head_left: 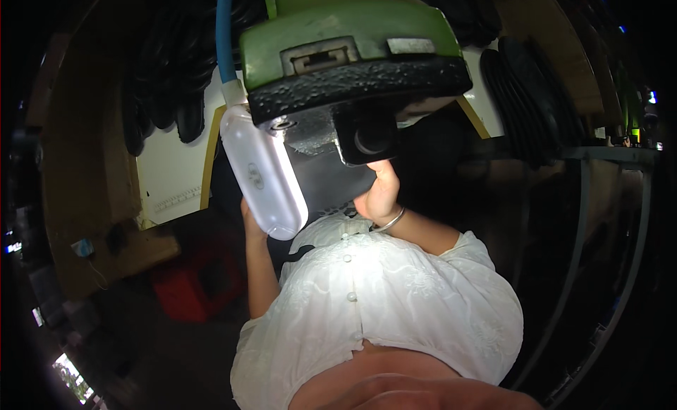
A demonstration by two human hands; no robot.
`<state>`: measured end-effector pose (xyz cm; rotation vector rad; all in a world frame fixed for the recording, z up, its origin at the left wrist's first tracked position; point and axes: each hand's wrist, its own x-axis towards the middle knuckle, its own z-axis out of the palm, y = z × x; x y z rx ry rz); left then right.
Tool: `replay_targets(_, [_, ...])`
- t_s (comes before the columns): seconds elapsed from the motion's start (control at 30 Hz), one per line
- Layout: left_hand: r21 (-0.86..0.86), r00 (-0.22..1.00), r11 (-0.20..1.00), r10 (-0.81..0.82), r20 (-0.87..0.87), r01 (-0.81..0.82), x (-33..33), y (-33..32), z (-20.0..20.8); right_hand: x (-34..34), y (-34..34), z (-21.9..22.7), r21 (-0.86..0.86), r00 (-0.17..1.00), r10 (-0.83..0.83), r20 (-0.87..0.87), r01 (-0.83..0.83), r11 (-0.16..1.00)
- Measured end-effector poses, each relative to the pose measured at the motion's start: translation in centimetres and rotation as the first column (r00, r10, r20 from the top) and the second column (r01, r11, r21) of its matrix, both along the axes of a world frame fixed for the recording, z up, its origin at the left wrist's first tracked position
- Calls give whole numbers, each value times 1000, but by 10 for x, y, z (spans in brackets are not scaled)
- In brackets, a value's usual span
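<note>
A green and black machine head point(360, 64) fills the upper middle and hides much of the work under it. Below it a smooth dark grey sheet point(328, 181) lies in front of my body. My right hand point(381, 193), with a bangle at its wrist, is closed at the sheet's right side, close under the machine; its fingertips are partly hidden. On the other side a glowing white lamp point(264, 174) covers most of my left hand point(247, 216). Only a strip of that hand shows, so its fingers and anything in them are hidden.
Black sole-shaped pieces point(169, 93) are heaped on the white tabletop point(169, 174) at the left, and more black sole-shaped pieces point(525, 93) stand at the right. A blue hose point(225, 36) runs above the lamp. A red stool point(187, 290) and a metal frame point(613, 156) flank me.
</note>
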<state>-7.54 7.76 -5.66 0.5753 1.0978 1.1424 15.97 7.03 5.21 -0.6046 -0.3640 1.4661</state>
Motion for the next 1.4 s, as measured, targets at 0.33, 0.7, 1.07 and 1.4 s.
replay_targets(0.33, [55, 419, 615, -467, -779, 787, 89, -23, -10, 38, 40, 32, -7, 651, 350, 673, -468, 884])
replay_targets(0.7, [611, 419, 539, 445, -791, 581, 110, 32, 134, 125, 38, -4, -20, 996, -62, 57, 64, 998])
replay_targets(1.07, [222, 504, 775, -141, -852, 592, 16, 47, 57, 62, 0, 5, -89, 988, 152, 39, -148, 985])
replay_targets(1.4, [304, 712, 937, 332, -618, -173, 21, 40, 27, 48, -14, -43, -39, 905, 303, 300, -306, 951])
